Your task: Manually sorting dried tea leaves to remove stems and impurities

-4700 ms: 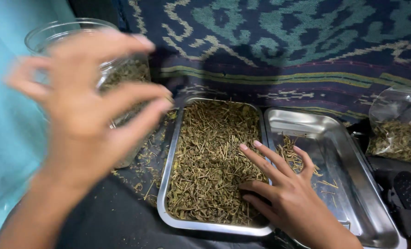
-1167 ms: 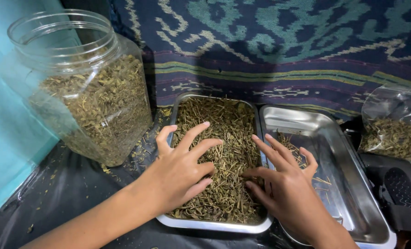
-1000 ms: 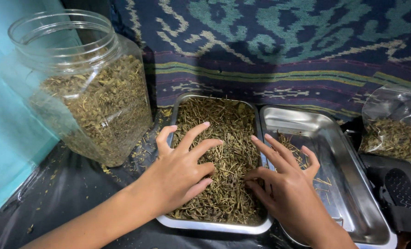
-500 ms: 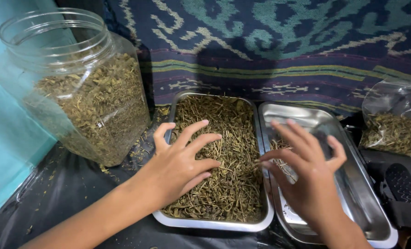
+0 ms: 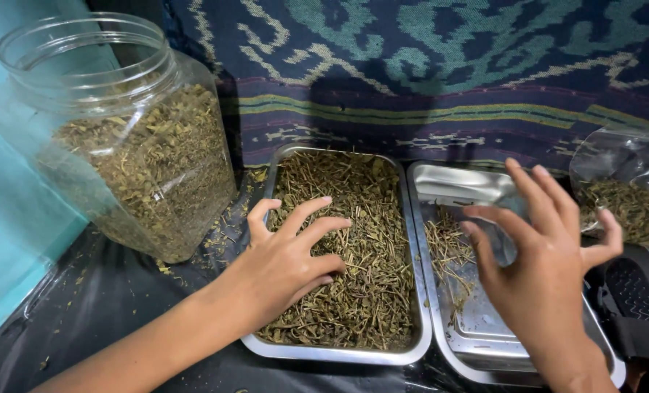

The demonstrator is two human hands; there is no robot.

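Fingers (image 5: 317,222) of the left hand (image 5: 284,266) lie spread on dried herbs (image 5: 353,240) in the left steel tray (image 5: 339,354). Right hand (image 5: 546,255) hovers open, holding nothing, over the right tray (image 5: 463,185). Clear jar (image 5: 121,138) stands left; clear bag (image 5: 623,193) sits far right.
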